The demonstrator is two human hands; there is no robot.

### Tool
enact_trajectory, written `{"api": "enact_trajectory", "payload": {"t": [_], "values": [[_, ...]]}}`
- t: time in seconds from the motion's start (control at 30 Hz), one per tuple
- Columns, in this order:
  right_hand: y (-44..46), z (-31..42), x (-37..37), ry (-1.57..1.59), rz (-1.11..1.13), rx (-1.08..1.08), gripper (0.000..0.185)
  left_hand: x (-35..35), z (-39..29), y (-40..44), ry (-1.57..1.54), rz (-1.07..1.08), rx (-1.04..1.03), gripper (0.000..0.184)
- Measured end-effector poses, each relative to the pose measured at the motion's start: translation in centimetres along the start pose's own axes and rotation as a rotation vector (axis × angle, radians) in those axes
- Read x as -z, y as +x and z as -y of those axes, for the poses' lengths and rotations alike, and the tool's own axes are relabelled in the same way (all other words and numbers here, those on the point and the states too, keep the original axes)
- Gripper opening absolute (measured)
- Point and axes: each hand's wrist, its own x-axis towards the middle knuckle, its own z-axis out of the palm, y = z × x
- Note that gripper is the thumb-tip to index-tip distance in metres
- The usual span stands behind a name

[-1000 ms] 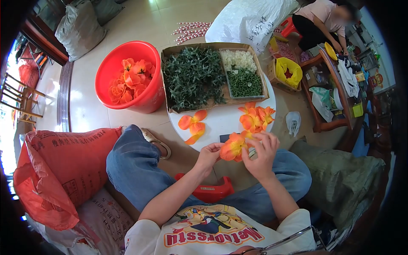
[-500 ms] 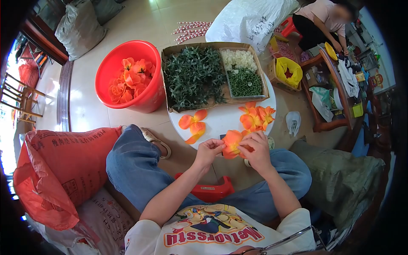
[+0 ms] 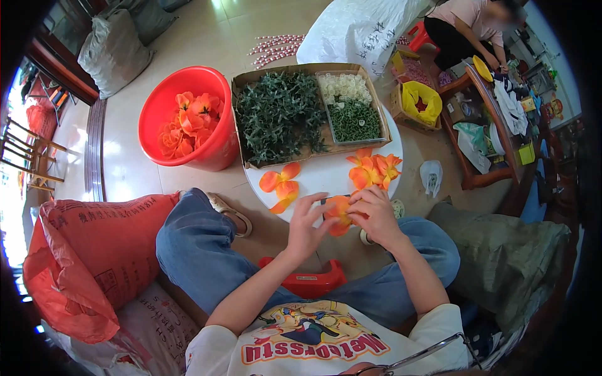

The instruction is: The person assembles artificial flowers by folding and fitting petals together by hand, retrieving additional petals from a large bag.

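Note:
An orange artificial flower point(image 3: 338, 216) is held near the front edge of the round white table point(image 3: 263, 182). My right hand point(image 3: 376, 216) pinches it from the right side. On the other side, my left hand point(image 3: 305, 225) has thumb and fingers spread beside the petals, apart from or barely touching them. Loose orange petals point(image 3: 286, 188) lie on the table to the left. A pile of orange petals point(image 3: 374, 170) lies just beyond my right hand. Behind them stands a cardboard tray point(image 3: 301, 156) with green artificial leaves point(image 3: 279, 113).
A clear box point(image 3: 360, 141) in the tray holds white pieces and small green pieces. A red bucket point(image 3: 216, 150) with orange flowers stands left of the table. Sacks flank my legs: red point(image 3: 113, 250), dark green point(image 3: 501, 257). A person point(image 3: 470, 31) works at the far right.
My left hand has let go of the flower and opened, its fingers lifting away. My right hand keeps hold of it. The view has shifted slightly.

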Motion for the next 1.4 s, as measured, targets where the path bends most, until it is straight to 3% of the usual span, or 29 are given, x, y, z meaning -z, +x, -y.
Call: {"api": "enact_trajectory", "payload": {"t": [0.1, 0.2, 0.3, 0.4, 0.5, 0.6, 0.8, 0.9, 1.1, 1.2, 1.4], "values": [[-0.2, -0.4, 0.1, 0.007, 0.018, 0.004, 0.018, -0.7, 0.4, 0.1, -0.007, 0.127, -0.047, 0.035], [-0.5, -1.0, 0.9, 0.219, -0.054, -0.121, 0.028, -0.8, 0.3, 0.2, -0.019, 0.138, -0.025, 0.035], [-1.9, -3.2, 1.5, 0.36, -0.087, -0.418, 0.04, -0.4, -0.3, 0.7, 0.023, 0.132, -0.071, 0.034], [-2.4, -3.8, 1.6, 0.653, 0.058, -0.754, 0.041, -0.8, -0.6, 1.3, 0.023, 0.135, -0.118, 0.031], [-2.5, -3.9, 1.5, 0.677, 0.171, -0.756, 0.039, -1.3, -0.6, 1.5, 0.02, 0.144, -0.127, 0.026], [-2.6, -4.5, 0.7, 0.879, 0.131, -0.787, 0.036, -1.6, -0.4, 1.6, 0.037, 0.147, -0.142, 0.022], [-1.6, -4.2, 0.1, 0.963, -0.052, -0.784, 0.025, -1.6, -0.3, 1.7, 0.038, 0.164, -0.143, 0.018], [-1.0, -3.8, 0.2, 0.786, -0.069, -0.797, 0.021, -1.6, -0.3, 1.8, 0.046, 0.172, -0.153, 0.019], [0.0, -4.6, -1.0, 0.75, -0.125, -0.725, 0.009, -1.8, 0.0, 1.7, 0.062, 0.16, -0.165, 0.022], [0.2, -5.5, -2.2, 0.89, -0.086, -0.766, 0.014, -1.9, -0.1, 1.7, 0.075, 0.152, -0.171, 0.024], [-0.9, -6.2, -4.2, 0.777, -0.034, -0.764, 0.017, -1.7, -0.5, 1.8, 0.073, 0.161, -0.157, 0.022]]}}
